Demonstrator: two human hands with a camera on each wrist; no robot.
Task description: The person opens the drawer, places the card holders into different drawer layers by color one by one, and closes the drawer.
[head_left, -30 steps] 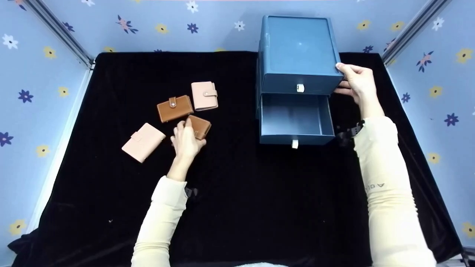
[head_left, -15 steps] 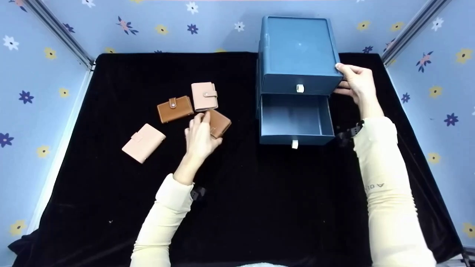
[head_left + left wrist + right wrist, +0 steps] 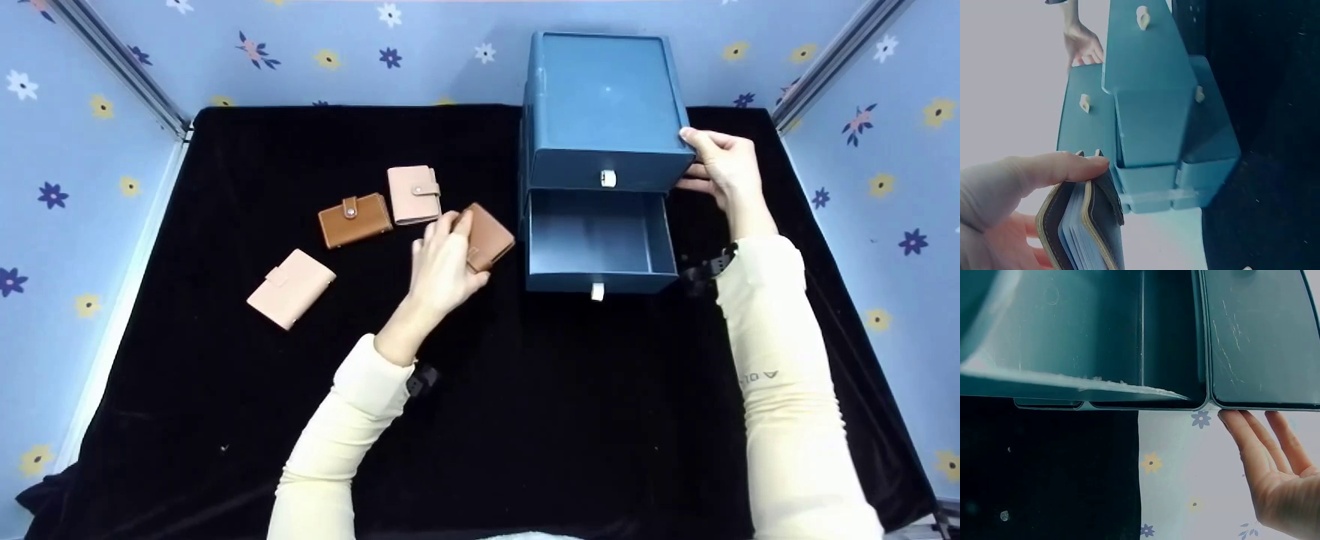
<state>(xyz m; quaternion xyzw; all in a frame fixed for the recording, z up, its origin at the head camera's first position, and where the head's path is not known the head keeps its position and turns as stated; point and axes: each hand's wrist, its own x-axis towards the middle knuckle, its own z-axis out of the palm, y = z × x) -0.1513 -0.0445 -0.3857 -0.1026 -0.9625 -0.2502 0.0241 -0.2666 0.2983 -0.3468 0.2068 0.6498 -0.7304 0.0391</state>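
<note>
My left hand (image 3: 441, 274) pinches a small brown card wallet (image 3: 491, 238) just left of the blue drawer cabinet (image 3: 607, 90). In the left wrist view, the thumb lies over the wallet's edge, and pale card sleeves (image 3: 1079, 225) show between its covers. The cabinet's middle drawer (image 3: 600, 282) is pulled out, with bare inner walls in the head view. My right hand (image 3: 726, 171) rests against the cabinet's right side, thumb at the top edge. Straight fingers (image 3: 1249, 439) touch that side in the right wrist view.
On the black cloth (image 3: 525, 420) at left lie a brown snap wallet (image 3: 355, 220), a pink snap wallet (image 3: 412, 196) and a pink wallet (image 3: 291, 289) with its strap side away. Flowered panels (image 3: 450, 52) stand behind and at both sides.
My left hand has lifted the brown card wallet away from beside the others and carried it right, toward the pulled-out drawer. The right hand and cabinet stay put.
</note>
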